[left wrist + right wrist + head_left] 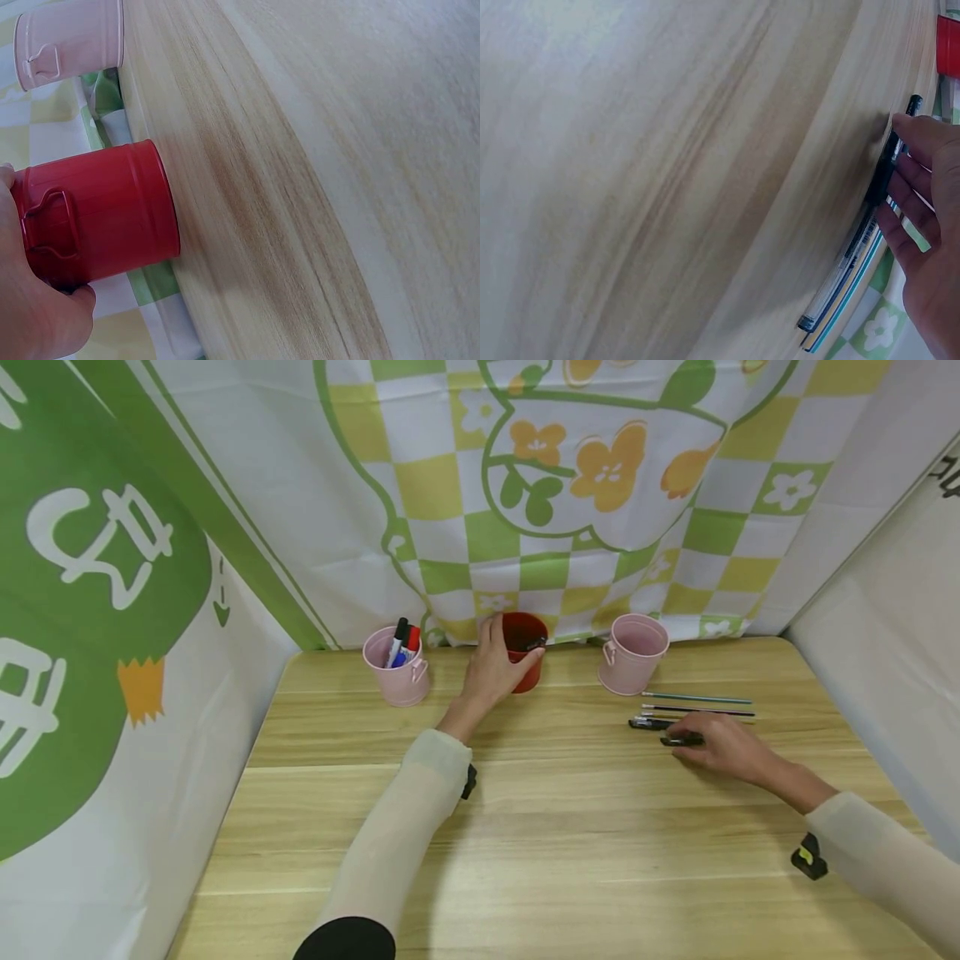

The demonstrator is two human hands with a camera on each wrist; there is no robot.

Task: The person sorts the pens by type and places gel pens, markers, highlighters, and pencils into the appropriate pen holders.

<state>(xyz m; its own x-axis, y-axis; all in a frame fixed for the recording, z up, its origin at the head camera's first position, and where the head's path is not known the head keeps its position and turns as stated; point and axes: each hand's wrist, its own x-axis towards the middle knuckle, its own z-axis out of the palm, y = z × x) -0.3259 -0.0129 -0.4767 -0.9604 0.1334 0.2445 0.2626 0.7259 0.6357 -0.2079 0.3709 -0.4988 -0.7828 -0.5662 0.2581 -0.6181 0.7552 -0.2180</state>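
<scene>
The left hand [486, 670] grips the rim of a small red bucket [112, 210], its thumb on the near right side and its fingers round the left. Something dark, partly hidden by the thumb, shows inside that bucket. Over on the right, the right hand [726, 747] pinches a black-capped pen [885, 172] between thumb and fingers, low over the tabletop. Just behind it lies another black-capped pen [647, 724], partly covered by the hand. Several thin pencils, including a teal pencil [705, 698], lie side by side beyond the pens.
A pink bucket [405, 687] with black, red and blue markers [401, 643] stands at the back left. Another pink bucket [633, 668] stands behind the pencils. A patterned cloth [435, 485] hangs along the back edge of the wooden table [555, 860].
</scene>
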